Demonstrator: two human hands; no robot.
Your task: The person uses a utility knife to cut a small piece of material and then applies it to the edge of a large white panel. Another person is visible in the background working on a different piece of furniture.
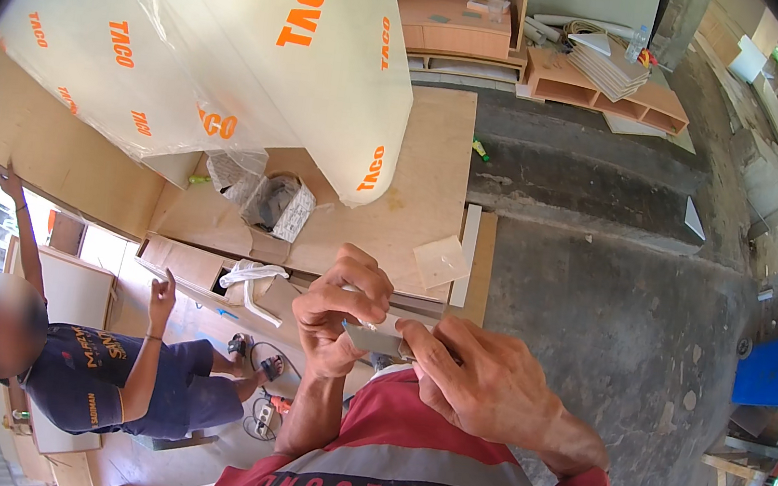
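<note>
Close to my chest, both hands meet at a small flat grey piece (373, 340) with a pale upper edge. My left hand (341, 303) is closed at its left end, fingers curled with the thumb beneath. A small bluish-white bit shows by these fingers; its kind is unclear. My right hand (489, 380) pinches the other end between thumb and bent forefinger, its remaining fingers folded in. What exactly the piece is cannot be made out. Just beyond the hands lies a thin square wooden offcut (440, 261) on the plywood worktop (429, 151).
Large plastic-wrapped sheet (270, 24) overhangs the worktop, near an open box (279, 205). At left, a co-worker (130, 376) in dark clothes reaches up to a panel. A power strip (264, 420) with cables lies on the floor; a blue bin (775, 368) stands far right.
</note>
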